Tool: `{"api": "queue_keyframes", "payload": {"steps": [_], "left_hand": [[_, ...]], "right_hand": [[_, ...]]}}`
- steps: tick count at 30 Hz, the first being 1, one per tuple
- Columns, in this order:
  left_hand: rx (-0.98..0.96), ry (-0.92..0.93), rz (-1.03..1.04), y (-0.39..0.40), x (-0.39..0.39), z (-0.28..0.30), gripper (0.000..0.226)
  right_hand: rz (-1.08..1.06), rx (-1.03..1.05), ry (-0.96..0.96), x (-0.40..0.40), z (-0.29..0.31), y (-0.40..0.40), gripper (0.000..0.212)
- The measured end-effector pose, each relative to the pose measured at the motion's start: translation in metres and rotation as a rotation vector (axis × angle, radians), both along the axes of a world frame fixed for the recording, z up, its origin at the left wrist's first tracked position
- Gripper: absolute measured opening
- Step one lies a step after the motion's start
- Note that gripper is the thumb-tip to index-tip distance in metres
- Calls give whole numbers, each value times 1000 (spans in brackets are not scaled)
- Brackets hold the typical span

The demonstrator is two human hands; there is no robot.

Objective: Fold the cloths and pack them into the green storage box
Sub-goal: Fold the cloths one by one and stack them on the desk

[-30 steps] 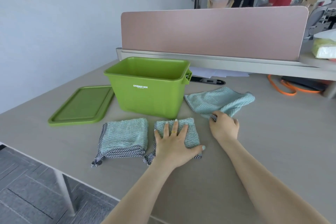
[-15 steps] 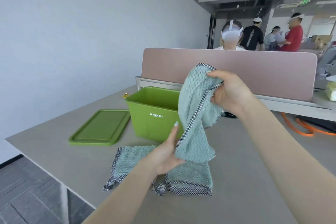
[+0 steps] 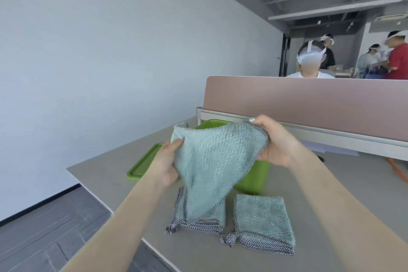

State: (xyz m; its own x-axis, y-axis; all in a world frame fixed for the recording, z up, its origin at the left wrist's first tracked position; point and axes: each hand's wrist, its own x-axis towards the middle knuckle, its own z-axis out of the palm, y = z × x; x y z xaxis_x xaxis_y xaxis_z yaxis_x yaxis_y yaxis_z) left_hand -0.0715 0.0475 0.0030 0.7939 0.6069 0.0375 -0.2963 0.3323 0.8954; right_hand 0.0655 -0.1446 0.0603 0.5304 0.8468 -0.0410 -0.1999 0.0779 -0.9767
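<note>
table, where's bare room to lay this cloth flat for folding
Best patch: bare table right of the box, between the divider and the right folded cloth. A smaller strip lies along the left edge, near side of the lid. Straight ahead is crowded: two folded cloths side by side, the left one under the held cloth.

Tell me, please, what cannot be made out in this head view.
- Box: the held cloth hides its inside and most of its walls.
- Lid: the left hand covers its near end.
- Left folded cloth: top hidden under the held cloth.
</note>
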Motion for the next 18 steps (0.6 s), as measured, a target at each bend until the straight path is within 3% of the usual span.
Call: {"api": "queue_keyframes", "payload": {"steps": [3, 6, 10, 12, 15, 18], "left_hand": [[281, 63, 111, 20, -19, 24, 12], [398, 96, 117, 29, -39, 44, 13], [186, 38, 9, 51, -70, 49, 14], [31, 17, -62, 60, -85, 41, 29], [-35, 25, -109, 63, -102, 26, 36], [-82, -55, -92, 65, -116, 23, 69]], "right_hand": [[120, -195, -205, -8, -10, 9, 25], [222, -171, -268, -25, -18, 30, 35], [316, -12, -191, -47, -19, 60, 13], [371, 20, -155, -58, -15, 74, 16], [435, -67, -122, -76, -14, 96, 28], [386, -168, -187, -93, -20, 117, 20]]}}
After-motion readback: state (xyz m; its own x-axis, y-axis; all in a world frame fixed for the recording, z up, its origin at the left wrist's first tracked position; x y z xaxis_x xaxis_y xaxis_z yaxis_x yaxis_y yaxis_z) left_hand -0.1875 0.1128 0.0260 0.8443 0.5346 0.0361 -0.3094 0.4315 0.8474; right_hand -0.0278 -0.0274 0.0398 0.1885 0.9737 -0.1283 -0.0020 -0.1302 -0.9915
